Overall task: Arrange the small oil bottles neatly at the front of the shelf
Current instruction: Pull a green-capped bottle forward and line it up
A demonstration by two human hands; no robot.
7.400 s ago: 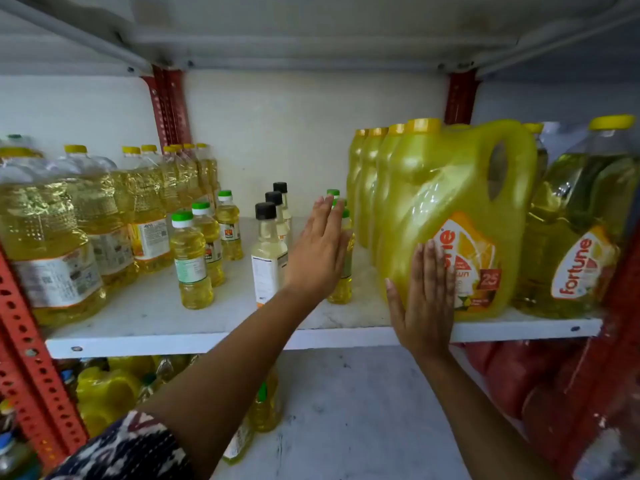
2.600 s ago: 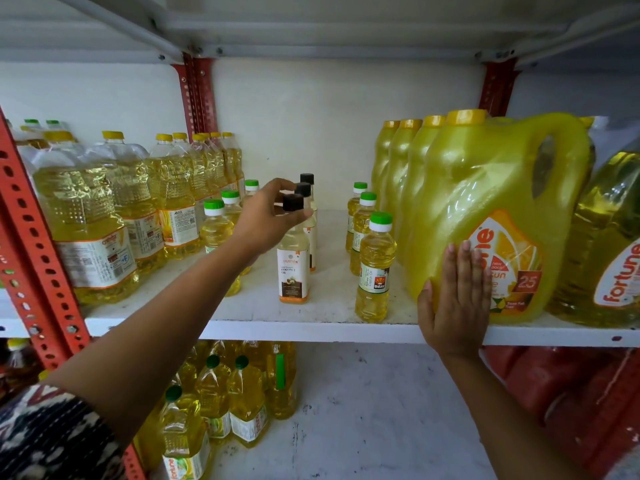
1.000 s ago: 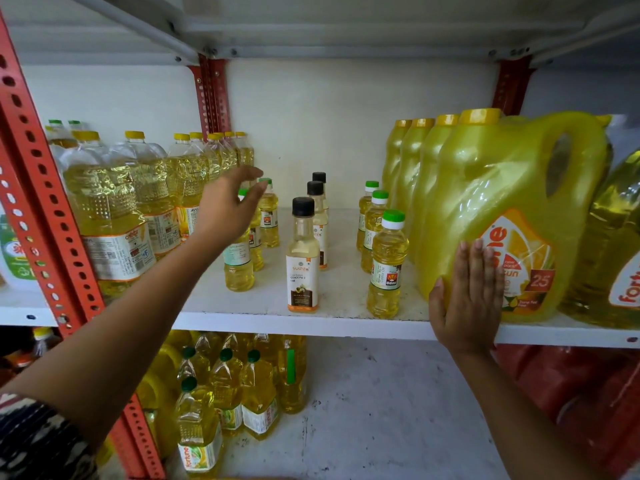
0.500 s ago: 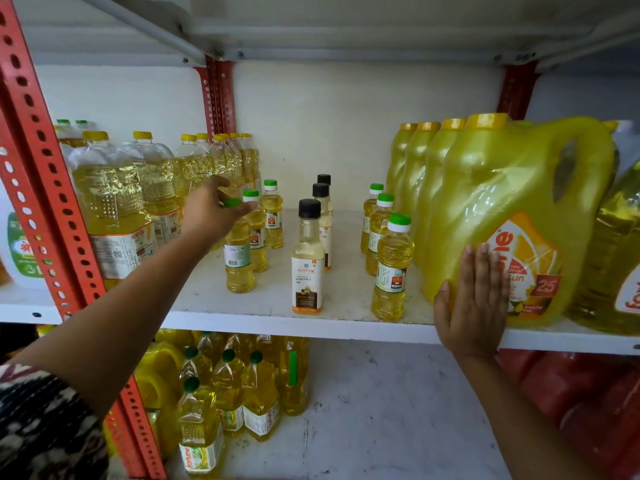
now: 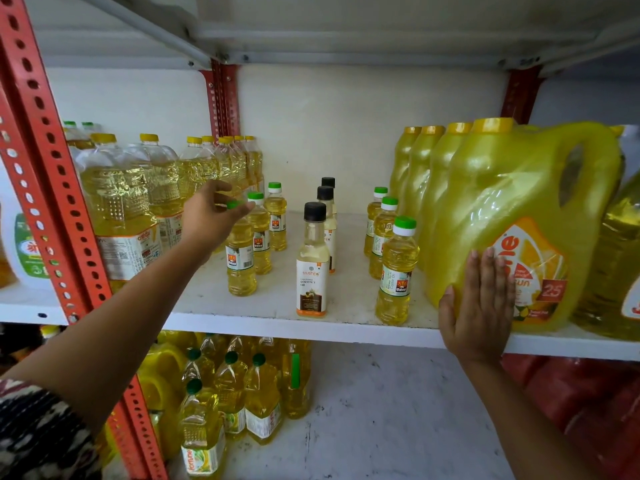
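Note:
Three rows of small bottles stand on the white shelf (image 5: 270, 322). On the left, green-capped yellow oil bottles: the front one (image 5: 241, 261), two more behind it (image 5: 260, 242). In the middle, black-capped coconut oil bottles, the front one (image 5: 312, 268) near the shelf edge. On the right, green-capped bottles led by one (image 5: 397, 275) near the edge. My left hand (image 5: 210, 216) has its fingers around the green cap of the front left bottle. My right hand (image 5: 479, 306) lies flat against the big yellow jug (image 5: 519, 216).
Large clear oil bottles (image 5: 121, 202) fill the left of the shelf, yellow jugs (image 5: 433, 188) the right. Red perforated uprights (image 5: 45, 161) frame the rack. More oil bottles (image 5: 228, 393) stand on the lower level. A shelf underside (image 5: 346, 26) is close overhead.
My left hand left the black-capped row, moved left and closed on the front left bottle's cap. That bottle now stands further forward. My right hand stays on the jug.

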